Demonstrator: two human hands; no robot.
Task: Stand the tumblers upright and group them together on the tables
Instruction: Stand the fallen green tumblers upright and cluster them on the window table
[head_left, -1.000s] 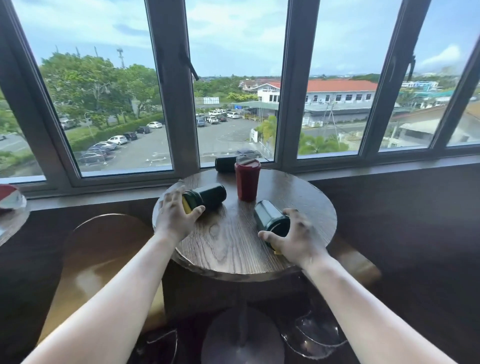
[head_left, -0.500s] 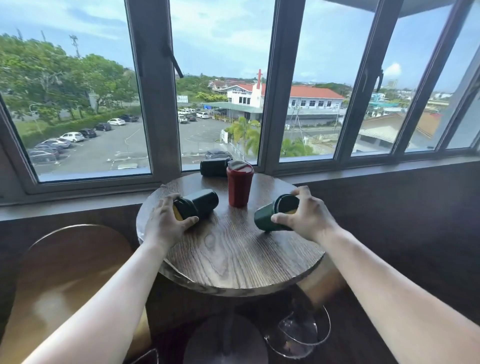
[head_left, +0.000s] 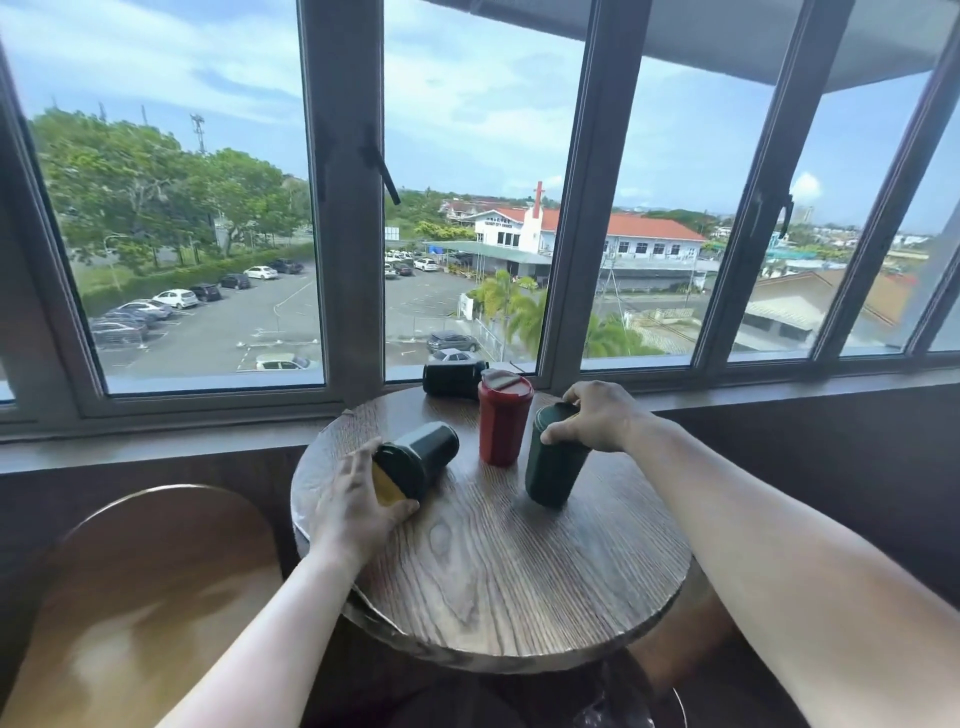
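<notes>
On the round wooden table (head_left: 493, 587) a red tumbler (head_left: 503, 421) stands upright near the middle back. Just right of it a dark green tumbler (head_left: 551, 467) stands almost upright, slightly tilted, with my right hand (head_left: 597, 415) gripping its lid end. At the left a second dark green tumbler (head_left: 423, 454) lies on its side, yellow lid toward me, and my left hand (head_left: 358, 509) is wrapped around that lid end. A black tumbler (head_left: 451, 379) lies on its side at the table's far edge by the window.
A window sill (head_left: 779, 389) and tall window frames run right behind the table. A curved wooden chair back (head_left: 156, 587) stands at the left. A stool base (head_left: 670, 706) shows below the table at the right.
My right hand has tipped the right green tumbler from lying on its side up to nearly upright, beside the red one. My left hand stays on the left green tumbler, which still lies down.
</notes>
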